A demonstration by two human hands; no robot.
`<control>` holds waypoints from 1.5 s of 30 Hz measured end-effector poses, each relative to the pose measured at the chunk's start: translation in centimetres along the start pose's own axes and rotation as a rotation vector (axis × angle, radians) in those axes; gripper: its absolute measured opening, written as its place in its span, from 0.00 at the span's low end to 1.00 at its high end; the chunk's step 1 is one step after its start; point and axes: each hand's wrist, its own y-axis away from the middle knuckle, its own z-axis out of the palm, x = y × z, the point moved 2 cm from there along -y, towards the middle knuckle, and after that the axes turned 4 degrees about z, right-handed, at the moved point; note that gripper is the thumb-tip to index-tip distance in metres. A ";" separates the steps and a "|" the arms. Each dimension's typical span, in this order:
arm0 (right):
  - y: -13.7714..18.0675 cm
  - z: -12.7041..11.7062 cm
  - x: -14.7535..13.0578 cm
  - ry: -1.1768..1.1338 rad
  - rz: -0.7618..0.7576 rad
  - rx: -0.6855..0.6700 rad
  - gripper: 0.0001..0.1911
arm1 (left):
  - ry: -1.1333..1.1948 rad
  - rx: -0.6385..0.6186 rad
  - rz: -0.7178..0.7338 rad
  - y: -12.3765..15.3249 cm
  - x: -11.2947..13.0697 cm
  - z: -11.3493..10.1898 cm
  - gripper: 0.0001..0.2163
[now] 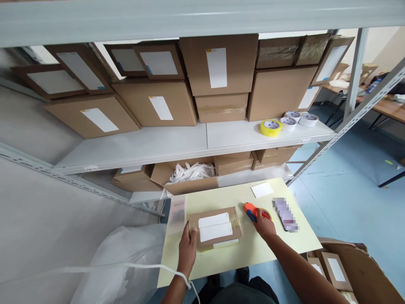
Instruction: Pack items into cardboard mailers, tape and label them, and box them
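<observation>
A small cardboard box (218,244) lies on the pale yellow tabletop (253,253), with white labels on its top and clear tape at its ends. My left hand (187,247) grips its left edge, thumb on top and the other fingers partly hidden. To the right of the box, my right hand (265,226) is closed round an orange and blue tape dispenser (250,209), whose yellow-edged roll shows beside my fingers. The dispenser is apart from the box. A white card (262,189) and a blurred-out phone-shaped object (285,214) lie near my right hand.
Behind the table stands a grey metal shelf (171,145) with labelled cardboard boxes (160,103) and several tape rolls (271,127). An open carton (193,185) of white items sits lower. A white cord (142,265) crosses my left forearm. Another open carton (363,270) holds boxes at lower right.
</observation>
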 end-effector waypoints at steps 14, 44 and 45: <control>6.4 -10.5 -7.4 -0.751 -0.428 -0.328 0.35 | 0.101 -0.059 0.063 0.3 2.1 0.0 0.28; 9.5 -10.2 -17.2 -0.321 -0.623 -0.869 0.30 | 0.667 -0.363 -0.124 4.1 6.5 -1.8 0.27; 9.6 -10.3 -17.4 -0.305 -0.635 -0.872 0.30 | 0.703 -0.354 -0.127 4.1 6.5 -1.6 0.27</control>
